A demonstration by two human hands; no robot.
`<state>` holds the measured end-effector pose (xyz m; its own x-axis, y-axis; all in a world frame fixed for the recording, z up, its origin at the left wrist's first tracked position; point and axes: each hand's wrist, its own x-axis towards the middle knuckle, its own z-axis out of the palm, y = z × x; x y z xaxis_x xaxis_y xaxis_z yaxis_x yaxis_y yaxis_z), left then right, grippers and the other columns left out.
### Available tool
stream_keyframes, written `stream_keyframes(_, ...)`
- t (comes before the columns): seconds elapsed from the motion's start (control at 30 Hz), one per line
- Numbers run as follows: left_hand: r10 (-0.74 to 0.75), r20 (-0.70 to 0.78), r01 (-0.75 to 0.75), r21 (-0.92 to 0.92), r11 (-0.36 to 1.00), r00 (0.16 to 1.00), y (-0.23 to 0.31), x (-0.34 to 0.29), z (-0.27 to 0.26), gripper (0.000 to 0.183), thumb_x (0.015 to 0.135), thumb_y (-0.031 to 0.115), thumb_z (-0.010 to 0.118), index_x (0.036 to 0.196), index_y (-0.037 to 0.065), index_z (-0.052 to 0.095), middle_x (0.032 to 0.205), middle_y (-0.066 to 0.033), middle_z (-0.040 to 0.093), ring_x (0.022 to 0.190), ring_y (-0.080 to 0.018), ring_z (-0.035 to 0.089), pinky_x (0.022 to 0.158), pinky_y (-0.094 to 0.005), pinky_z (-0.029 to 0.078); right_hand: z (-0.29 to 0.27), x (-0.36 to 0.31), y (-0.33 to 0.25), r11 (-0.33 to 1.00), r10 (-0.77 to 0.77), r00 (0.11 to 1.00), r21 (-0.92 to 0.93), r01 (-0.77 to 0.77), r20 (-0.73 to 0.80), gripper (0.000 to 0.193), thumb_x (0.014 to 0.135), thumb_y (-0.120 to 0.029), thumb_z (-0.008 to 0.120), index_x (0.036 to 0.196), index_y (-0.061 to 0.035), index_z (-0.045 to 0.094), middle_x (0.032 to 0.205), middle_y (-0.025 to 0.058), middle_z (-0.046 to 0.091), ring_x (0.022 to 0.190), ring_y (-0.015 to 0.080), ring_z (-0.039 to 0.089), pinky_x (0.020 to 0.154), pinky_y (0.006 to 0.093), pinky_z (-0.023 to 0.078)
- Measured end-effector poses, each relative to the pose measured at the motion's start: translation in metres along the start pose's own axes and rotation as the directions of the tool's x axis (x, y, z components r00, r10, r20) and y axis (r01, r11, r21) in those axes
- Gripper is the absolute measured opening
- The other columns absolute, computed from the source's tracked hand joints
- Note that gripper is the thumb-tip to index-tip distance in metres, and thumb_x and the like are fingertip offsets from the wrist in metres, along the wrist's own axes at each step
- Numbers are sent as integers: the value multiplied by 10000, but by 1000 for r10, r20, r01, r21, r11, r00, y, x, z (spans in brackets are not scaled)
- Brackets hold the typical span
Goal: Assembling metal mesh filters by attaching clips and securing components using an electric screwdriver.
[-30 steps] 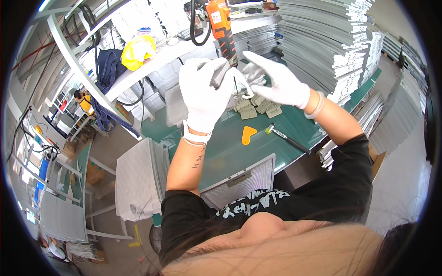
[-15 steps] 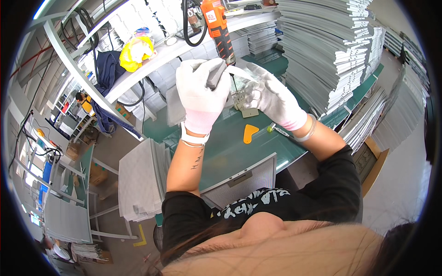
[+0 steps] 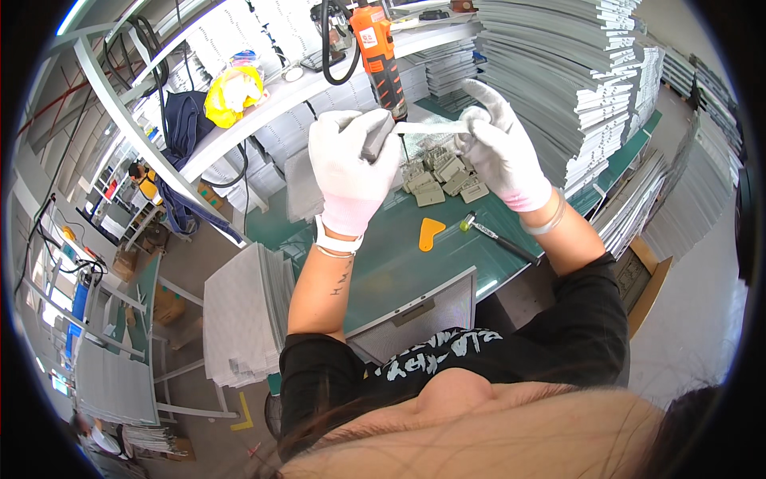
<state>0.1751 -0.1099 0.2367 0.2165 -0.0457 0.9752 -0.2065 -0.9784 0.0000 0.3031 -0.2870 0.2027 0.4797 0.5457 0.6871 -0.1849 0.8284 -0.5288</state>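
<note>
Both hands wear white gloves and are raised over the green table. A narrow white strip stretches between them, roughly level. My left hand is closed at the strip's left end; something grey shows between its fingers, and I cannot make out what it is. My right hand pinches the other end, with one finger raised. Below and between the hands lies a pile of small beige-grey plastic parts. Closer to me are a flat yellow scraper and a black pen with a green end.
An orange power screwdriver hangs just beyond my hands. Tall stacks of grey-white panels rise at the right. A framed mesh panel rests against the near table edge. White sheets are stacked at left; a shelf runs behind.
My right hand has moved right and a little up, drawing the strip out longer and straighter. More of the parts pile and the pen now shows. My left hand has barely moved.
</note>
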Motion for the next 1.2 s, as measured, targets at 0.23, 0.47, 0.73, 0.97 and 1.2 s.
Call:
stream_keyframes(0.23, 38, 9, -38, 15, 999, 999, 4, -8, 8, 279, 706, 124, 790, 977, 101, 727, 929, -93, 587, 859, -286, 558, 765, -408, 446, 33, 50, -16, 964, 39, 997, -266, -20, 67, 415, 933, -134, 686, 1298, 36, 587, 1004, 72, 675, 863, 130, 631, 811, 273, 527)
stream_keyframes(0.47, 42, 17, -43, 29, 999, 999, 3, -12, 12, 311, 704, 112, 790, 950, 58, 607, 948, -111, 596, 885, -311, 561, 798, -418, 452, 47, 89, -7, 882, 133, 975, -470, -35, 177, 351, 941, -179, 685, 1241, -1, 652, 1035, 70, 701, 892, 115, 666, 814, 256, 540)
stream_keyframes(0.73, 105, -5, -105, 17, 994, 994, -3, -20, 19, 358, 685, 139, 821, 963, 87, 601, 965, -103, 603, 895, -323, 574, 785, -453, 449, 63, 103, -5, 697, 272, 938, -716, -40, 213, 337, 924, -198, 710, 1200, -9, 671, 967, 57, 712, 854, 101, 666, 787, 240, 545)
stream_keyframes(0.97, 127, 5, -127, 98, 987, 992, 0, -23, 18, 391, 696, 157, 818, 1022, 115, 606, 1010, -88, 595, 902, -312, 570, 780, -451, 445, 63, 107, 10, 673, 299, 935, -736, -67, 189, 340, 910, -189, 715, 1191, 0, 685, 969, 58, 727, 847, 95, 679, 760, 235, 557)
stream_keyframes(1.2, 162, 64, -170, 146, 975, 985, 4, -24, 19, 376, 727, 188, 774, 1084, 125, 675, 977, -73, 559, 869, -307, 542, 757, -450, 437, 54, 105, 17, 718, 313, 945, -675, -170, 94, 336, 905, -161, 705, 1185, 22, 683, 994, 89, 724, 851, 112, 682, 761, 246, 563)
